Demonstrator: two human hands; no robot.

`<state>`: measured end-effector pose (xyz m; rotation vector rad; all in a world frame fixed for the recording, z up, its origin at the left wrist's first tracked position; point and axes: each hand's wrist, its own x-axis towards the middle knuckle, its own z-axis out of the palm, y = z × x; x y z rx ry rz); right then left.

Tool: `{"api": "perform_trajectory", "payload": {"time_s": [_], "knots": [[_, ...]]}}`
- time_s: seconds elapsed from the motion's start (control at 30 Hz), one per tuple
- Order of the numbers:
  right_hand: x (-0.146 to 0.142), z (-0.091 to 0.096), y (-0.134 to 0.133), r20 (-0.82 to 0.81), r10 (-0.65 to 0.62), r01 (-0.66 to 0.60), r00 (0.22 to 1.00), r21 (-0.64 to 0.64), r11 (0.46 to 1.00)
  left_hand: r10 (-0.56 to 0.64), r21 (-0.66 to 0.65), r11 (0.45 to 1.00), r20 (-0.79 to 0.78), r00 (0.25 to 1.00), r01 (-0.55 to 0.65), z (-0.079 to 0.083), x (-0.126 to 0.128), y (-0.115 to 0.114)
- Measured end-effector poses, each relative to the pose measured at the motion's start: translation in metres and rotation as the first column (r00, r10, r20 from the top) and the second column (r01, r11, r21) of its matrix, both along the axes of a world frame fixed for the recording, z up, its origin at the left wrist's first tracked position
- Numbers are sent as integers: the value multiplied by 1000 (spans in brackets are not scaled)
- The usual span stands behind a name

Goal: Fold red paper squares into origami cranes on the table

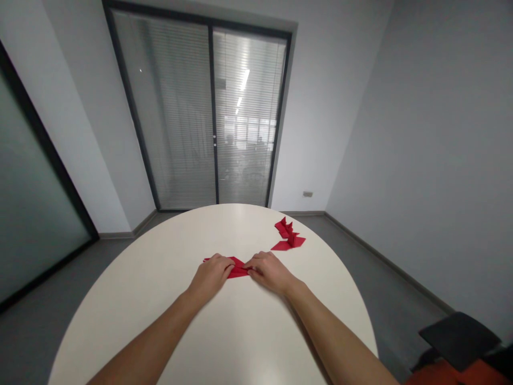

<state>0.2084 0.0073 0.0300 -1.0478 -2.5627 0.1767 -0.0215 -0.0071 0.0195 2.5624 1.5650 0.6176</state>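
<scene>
A folded piece of red paper (pixel 238 269) lies flat on the white table between my two hands. My left hand (pixel 216 272) rests on its left part, fingers curled and pressed down, with a thin red tip showing past the knuckles. At the paper's right end, my right hand (pixel 269 270) pinches the narrowing point between thumb and fingers. Parts of the paper are covered by both hands, so its full outline is hidden.
Folded red paper figures (pixel 289 235) sit beyond my right hand near the far right of the round white table (pixel 160 299). A dark chair with an orange part (pixel 460 342) stands at lower right. Glass panels with blinds (pixel 216 117) are behind the table.
</scene>
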Motion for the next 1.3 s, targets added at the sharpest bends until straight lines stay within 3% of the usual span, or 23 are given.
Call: {"api": "perform_trajectory", "payload": {"time_s": [0.33,0.53,0.67,0.93,1.3], "knots": [[-23,0,-18,47,7,-7,999,3,1000,-15,22,1000,24,1000,14,-4,1,5],[-33,-7,-30,99,33,-10,995,-223,975,-44,45,998,22,999,43,-7,-2,8],[-30,-11,-27,121,19,16,993,-285,958,-70,70,995,-12,997,70,-15,-1,8],[-25,-10,-23,109,-14,45,994,-285,957,-62,93,993,-148,987,76,-28,6,-3],[-30,-9,-25,121,36,-6,992,-242,970,-59,-57,997,-173,983,50,-32,2,2]]}}
